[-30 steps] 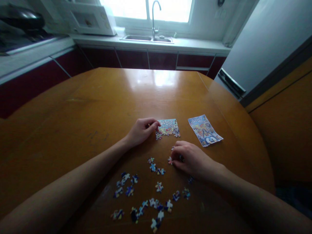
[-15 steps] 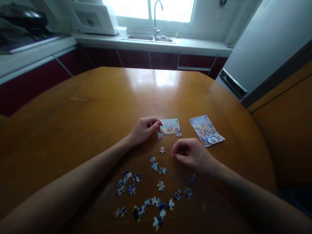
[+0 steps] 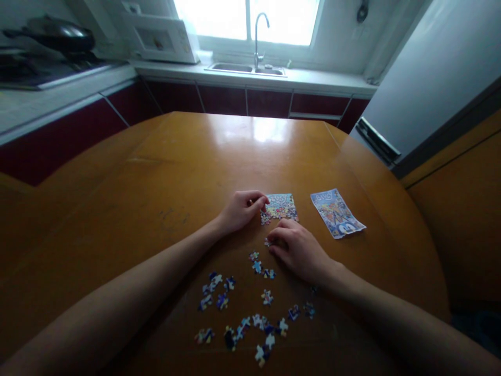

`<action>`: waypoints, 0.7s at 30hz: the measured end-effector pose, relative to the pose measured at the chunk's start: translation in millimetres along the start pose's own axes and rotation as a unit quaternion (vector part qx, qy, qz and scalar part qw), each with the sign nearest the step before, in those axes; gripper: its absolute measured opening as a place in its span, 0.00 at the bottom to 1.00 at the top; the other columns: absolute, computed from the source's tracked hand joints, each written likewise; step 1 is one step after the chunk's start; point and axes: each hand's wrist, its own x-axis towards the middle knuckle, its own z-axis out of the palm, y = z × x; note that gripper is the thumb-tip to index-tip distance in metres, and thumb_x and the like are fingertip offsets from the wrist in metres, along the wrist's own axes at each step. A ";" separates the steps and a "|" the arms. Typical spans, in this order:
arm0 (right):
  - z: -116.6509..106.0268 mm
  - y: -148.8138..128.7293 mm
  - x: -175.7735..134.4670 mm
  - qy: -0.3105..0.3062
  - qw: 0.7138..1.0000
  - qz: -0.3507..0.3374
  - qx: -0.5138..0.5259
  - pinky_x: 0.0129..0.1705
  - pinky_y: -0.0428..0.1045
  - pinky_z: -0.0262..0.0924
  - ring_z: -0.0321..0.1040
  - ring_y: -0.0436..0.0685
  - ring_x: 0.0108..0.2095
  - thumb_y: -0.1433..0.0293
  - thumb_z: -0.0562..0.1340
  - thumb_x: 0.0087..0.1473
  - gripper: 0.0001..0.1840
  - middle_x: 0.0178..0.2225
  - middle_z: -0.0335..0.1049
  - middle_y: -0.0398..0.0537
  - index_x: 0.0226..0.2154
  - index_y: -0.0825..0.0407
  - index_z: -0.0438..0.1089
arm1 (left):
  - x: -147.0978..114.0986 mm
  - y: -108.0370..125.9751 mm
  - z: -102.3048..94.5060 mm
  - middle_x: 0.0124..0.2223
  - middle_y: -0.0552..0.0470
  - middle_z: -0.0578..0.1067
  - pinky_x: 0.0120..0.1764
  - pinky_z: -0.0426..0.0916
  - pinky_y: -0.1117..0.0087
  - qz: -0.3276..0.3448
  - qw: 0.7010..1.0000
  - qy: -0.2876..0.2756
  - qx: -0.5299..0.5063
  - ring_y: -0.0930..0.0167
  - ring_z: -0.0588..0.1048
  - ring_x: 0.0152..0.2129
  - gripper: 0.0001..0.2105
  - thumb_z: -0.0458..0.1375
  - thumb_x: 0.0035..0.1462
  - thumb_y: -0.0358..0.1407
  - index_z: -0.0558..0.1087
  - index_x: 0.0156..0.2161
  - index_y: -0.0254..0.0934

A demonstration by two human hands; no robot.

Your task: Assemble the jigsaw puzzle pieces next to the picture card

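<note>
A partly joined jigsaw puzzle [image 3: 282,204] lies flat on the wooden table, a pale blue band along its far side. My left hand [image 3: 245,210] rests at its left edge, thumb and curled fingers closed on that edge. Just below the puzzle, my right hand [image 3: 299,249] has its bent fingertips closed at a loose puzzle piece [image 3: 267,242], which they partly cover. Nearer to me lie small loose pieces: a blue one [image 3: 257,267], a pale one [image 3: 267,297] and several dark blue and white pieces [image 3: 222,301].
Right of the puzzle lies a printed picture sheet [image 3: 337,213] with a penguin-like figure. The round-cornered wooden table [image 3: 188,167] fills the middle. Beyond it stand a counter with a sink [image 3: 230,68], a white microwave [image 3: 156,39], a pan [image 3: 58,35] on the stove and a fridge [image 3: 422,78].
My right hand has moved left and forward onto the loose puzzle piece below the puzzle. My left hand stays at the puzzle's edge. The whole view has shifted slightly.
</note>
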 end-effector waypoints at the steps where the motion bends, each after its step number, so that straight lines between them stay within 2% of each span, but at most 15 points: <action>1: 0.5 0.1 0.3 0.004 1.000 0.002 0.002 0.48 0.53 0.64 0.66 0.56 0.43 0.74 0.65 0.56 0.04 0.39 0.71 0.48 0.35 0.50 0.74 | 0.1 -0.5 0.1 0.30 0.50 0.80 0.33 0.68 0.73 0.002 1.000 0.000 0.002 0.72 0.75 0.27 0.13 0.54 0.63 0.39 0.78 0.35 0.33; 4: 0.3 -0.7 1.2 0.012 1.000 0.002 -0.009 0.48 0.53 0.63 0.66 0.57 0.43 0.74 0.63 0.57 0.04 0.39 0.71 0.49 0.36 0.50 0.73 | 0.2 -0.7 0.2 0.30 0.50 0.80 0.33 0.68 0.73 0.004 1.000 0.001 0.003 0.72 0.75 0.27 0.13 0.54 0.63 0.38 0.78 0.34 0.33; 9: -1.9 -2.9 3.5 -0.007 0.998 -0.017 -0.056 0.49 0.55 0.61 0.63 0.59 0.44 0.74 0.64 0.57 0.03 0.39 0.70 0.49 0.33 0.50 0.73 | -0.1 1.4 0.6 0.30 0.49 0.80 0.33 0.68 0.73 -0.008 1.000 0.004 -0.004 0.71 0.76 0.28 0.13 0.55 0.63 0.39 0.78 0.35 0.33; 14: -2.5 -3.3 6.2 -0.013 0.999 -0.007 -0.034 0.48 0.53 0.61 0.63 0.57 0.43 0.75 0.64 0.57 0.03 0.38 0.69 0.48 0.32 0.51 0.70 | -0.3 1.4 0.9 0.30 0.50 0.80 0.32 0.68 0.73 -0.008 1.000 0.004 -0.004 0.72 0.76 0.27 0.13 0.55 0.63 0.39 0.79 0.35 0.33; 18: -7.7 -6.5 10.3 -0.030 0.999 -0.010 -0.035 0.48 0.54 0.60 0.63 0.58 0.44 0.78 0.65 0.53 0.07 0.38 0.70 0.49 0.31 0.51 0.68 | -0.1 -0.4 1.0 0.30 0.50 0.80 0.32 0.68 0.73 0.000 1.000 0.005 0.000 0.72 0.76 0.27 0.13 0.55 0.63 0.39 0.79 0.35 0.33; 21: -14.1 -8.7 13.3 -0.052 0.999 0.003 0.001 0.41 0.50 0.60 0.64 0.54 0.37 0.79 0.65 0.50 0.09 0.32 0.70 0.45 0.27 0.51 0.66 | -0.1 -2.5 1.1 0.30 0.50 0.80 0.32 0.68 0.73 0.003 1.000 0.005 0.003 0.72 0.75 0.27 0.13 0.55 0.63 0.39 0.79 0.35 0.34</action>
